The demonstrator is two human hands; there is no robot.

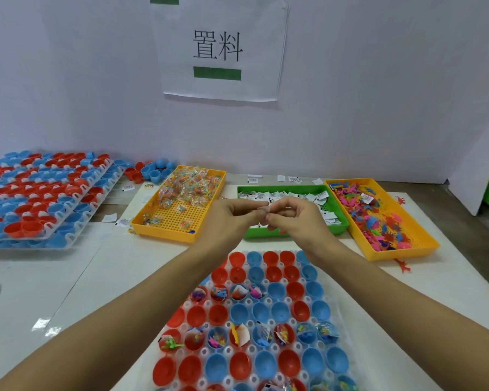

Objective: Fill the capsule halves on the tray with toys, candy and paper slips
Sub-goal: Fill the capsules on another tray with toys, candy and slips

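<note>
A clear tray [342,331] of red and blue capsule halves lies in front of me; some halves hold small toys, candy and paper slips, others are hollow. Behind it stand a yellow basket of wrapped candy [181,218], a green basket of paper slips [294,230] and a yellow basket of plastic toys [407,244]. My left hand [232,218] and my right hand [297,218] meet above the green basket's front. Their fingertips pinch white paper slips [267,210] between them.
Stacked trays of red and blue capsule halves [45,198] fill the left side. Loose capsule halves [153,170] lie by the wall. Stray slips and a red toy [404,266] lie on the white table. A paper sign hangs on the wall.
</note>
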